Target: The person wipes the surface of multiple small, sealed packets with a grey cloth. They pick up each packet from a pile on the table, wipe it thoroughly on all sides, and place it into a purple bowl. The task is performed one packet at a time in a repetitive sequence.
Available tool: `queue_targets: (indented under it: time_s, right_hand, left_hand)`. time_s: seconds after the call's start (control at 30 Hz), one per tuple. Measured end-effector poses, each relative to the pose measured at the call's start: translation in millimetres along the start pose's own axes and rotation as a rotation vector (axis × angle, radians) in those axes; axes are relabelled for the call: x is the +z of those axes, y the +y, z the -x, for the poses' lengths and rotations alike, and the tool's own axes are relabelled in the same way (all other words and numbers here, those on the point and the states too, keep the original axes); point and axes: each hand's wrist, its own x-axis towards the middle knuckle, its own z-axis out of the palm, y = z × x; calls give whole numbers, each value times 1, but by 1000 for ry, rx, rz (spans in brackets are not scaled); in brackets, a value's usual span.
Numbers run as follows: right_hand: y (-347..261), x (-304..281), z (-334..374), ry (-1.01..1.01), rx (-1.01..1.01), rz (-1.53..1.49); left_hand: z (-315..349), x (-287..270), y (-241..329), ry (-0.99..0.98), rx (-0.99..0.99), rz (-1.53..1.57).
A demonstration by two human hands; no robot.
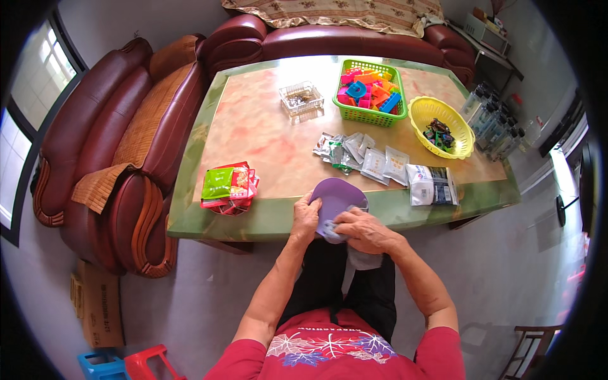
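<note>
My left hand (305,219) grips the left edge of a smooth purple rounded plastic piece (335,195), tilted up at the table's near edge. It could be a shallow dish or a lid; I cannot tell which. Bunched in my right hand (366,230) is a grey cloth (365,258), pressed against the lower right of the purple piece, with its loose end hanging over my lap. Beyond them lie several foil sachets (375,163) and a white and dark blue packet (432,185). Left of my hands is a stack of red and green packets (228,186).
The stone-topped table (253,126) bears a green basket (372,118) of colourful plastic pieces, a yellow basket (464,145) with small wrapped items and a clear glass ashtray (301,101). Several bottles (494,123) stand at the right. Red-brown sofas (114,126) flank the left and far sides.
</note>
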Motion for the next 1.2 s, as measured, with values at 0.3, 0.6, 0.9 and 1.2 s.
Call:
queue_targets:
  time_s: [0.3, 0.6, 0.9, 1.2]
  right_hand:
    - [0, -27, -7, 717, 419, 604]
    - [7, 1, -10, 230, 448, 617]
    - [-38, -25, -5, -202, 163, -40]
    - [18, 43, -64, 527, 433, 458]
  left_hand:
    - [-1, 0, -3, -35, 121, -203]
    - [1, 1, -7, -7, 122, -255]
    - [4, 1, -1, -34, 112, -227]
    - [11, 11, 12, 80, 178, -283]
